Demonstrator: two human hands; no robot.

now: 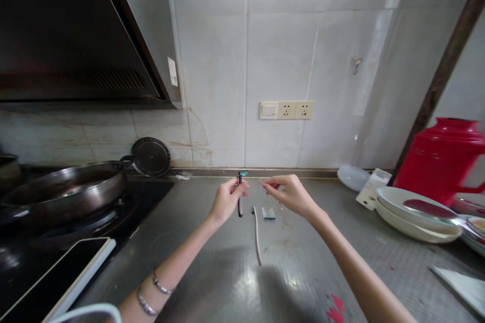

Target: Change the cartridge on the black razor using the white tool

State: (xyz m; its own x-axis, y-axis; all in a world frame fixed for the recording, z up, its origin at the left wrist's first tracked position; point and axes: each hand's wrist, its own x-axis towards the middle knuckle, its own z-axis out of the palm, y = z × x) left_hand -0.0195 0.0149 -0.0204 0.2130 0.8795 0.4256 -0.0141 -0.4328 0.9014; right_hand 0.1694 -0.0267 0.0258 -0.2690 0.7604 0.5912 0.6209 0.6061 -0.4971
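My left hand (227,201) is closed around the dark handle of a razor (240,207), held upright above the counter. The razor's teal-edged head (243,173) points up, over my thumb and fingers. To its right, my right hand (290,193) hovers with bent fingers drawn together toward the thumb; anything between the fingertips is too small to make out. On the counter below and between the hands lies a thin whitish stick with a dark end (257,237). Beside it is a small clear packet (269,213) with a teal strip.
A steel pan (71,189) sits on the stove at left, with a phone-like slab (64,280) nearer me. At right are stacked white dishes (417,224) and a red thermos jug (441,161). Red scraps (336,308) lie at the front. Wall sockets (287,110) are behind.
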